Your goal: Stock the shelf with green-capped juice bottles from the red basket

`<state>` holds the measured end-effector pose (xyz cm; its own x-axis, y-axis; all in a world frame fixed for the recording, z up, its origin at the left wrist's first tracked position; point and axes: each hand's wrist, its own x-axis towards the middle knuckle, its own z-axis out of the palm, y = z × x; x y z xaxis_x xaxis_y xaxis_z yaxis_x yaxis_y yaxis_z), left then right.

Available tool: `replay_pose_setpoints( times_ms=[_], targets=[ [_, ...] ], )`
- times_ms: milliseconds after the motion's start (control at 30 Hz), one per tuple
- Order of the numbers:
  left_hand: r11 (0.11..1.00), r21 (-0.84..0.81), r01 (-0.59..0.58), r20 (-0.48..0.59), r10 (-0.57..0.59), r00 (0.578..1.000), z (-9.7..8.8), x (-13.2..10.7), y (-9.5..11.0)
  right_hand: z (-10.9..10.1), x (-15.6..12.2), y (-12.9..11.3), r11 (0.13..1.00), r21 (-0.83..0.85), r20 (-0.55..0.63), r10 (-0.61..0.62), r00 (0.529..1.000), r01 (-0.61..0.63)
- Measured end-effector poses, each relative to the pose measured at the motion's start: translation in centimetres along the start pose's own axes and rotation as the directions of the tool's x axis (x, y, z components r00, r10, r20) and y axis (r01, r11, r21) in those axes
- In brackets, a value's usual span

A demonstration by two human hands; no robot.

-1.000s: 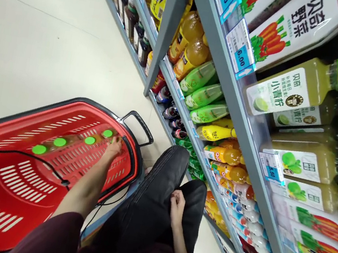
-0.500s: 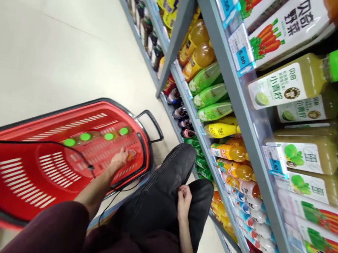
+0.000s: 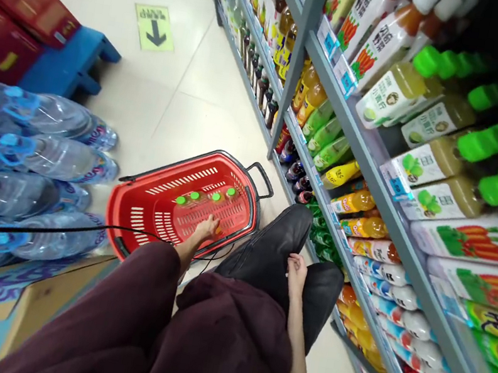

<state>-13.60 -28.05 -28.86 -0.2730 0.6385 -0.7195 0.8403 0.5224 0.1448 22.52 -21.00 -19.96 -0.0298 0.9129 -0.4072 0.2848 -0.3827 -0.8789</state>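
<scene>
My left hand (image 3: pixel 206 228) reaches down into a red shopping basket (image 3: pixel 138 219) on the floor. Its fingers point loosely at several green-capped juice bottles (image 3: pixel 203 199) lying in a row in the basket, and it holds nothing. My right hand (image 3: pixel 297 266) rests on my dark trouser knee with the fingers curled, beside the low shelves. A thin black cable (image 3: pixel 55 229) runs across the basket's near side towards my left arm.
A grey shelf unit (image 3: pixel 361 145) on the right holds juice and tea bottles at several levels. Packs of water bottles (image 3: pixel 29 156) on cardboard boxes stand at the left. Red cartons on a blue pallet (image 3: pixel 66 63) sit further back. The tiled aisle floor (image 3: pixel 183 93) runs ahead.
The view has pulled up and back, so the basket looks smaller and the water packs appear. My left hand has drawn back from the bottles towards the basket's near side. The right hand stays on my knee.
</scene>
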Motion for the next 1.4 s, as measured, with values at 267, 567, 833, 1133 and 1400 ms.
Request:
replay_pose_setpoints(
  times_ms=[267, 567, 833, 1133, 1400],
  targets=[
    [0.992, 0.125, -0.030, -0.052, 0.037, 0.998, -3.5, -4.7, 2.4, -1.4, -0.6, 0.1, 0.993, 0.116, 0.056, -0.019, 0.998, 0.012],
    [0.968, 0.208, -0.143, -0.212, 0.188, 0.959, -7.8, -9.2, 9.0, -2.2, -0.8, -0.5, 0.979, 0.195, 0.071, -0.081, 0.994, 0.066],
    [0.910, 0.218, -0.352, -0.427, 0.413, 0.805, -13.7, -15.4, 18.3, -2.0, -1.9, -1.9, 0.960, 0.228, 0.079, -0.184, 0.980, 0.162],
    [0.416, 0.375, -0.829, -0.028, 0.899, 0.438, -11.2, -17.3, 26.9, -1.1, -1.4, -1.5, 0.882, 0.241, -0.058, -0.404, 0.913, 0.405],
    [0.415, 0.358, -0.836, -0.058, 0.904, 0.424, -9.1, -13.9, 26.0, -1.1, -0.6, -1.2, 0.900, 0.014, -0.103, -0.432, 0.896, 0.435]
  ],
)
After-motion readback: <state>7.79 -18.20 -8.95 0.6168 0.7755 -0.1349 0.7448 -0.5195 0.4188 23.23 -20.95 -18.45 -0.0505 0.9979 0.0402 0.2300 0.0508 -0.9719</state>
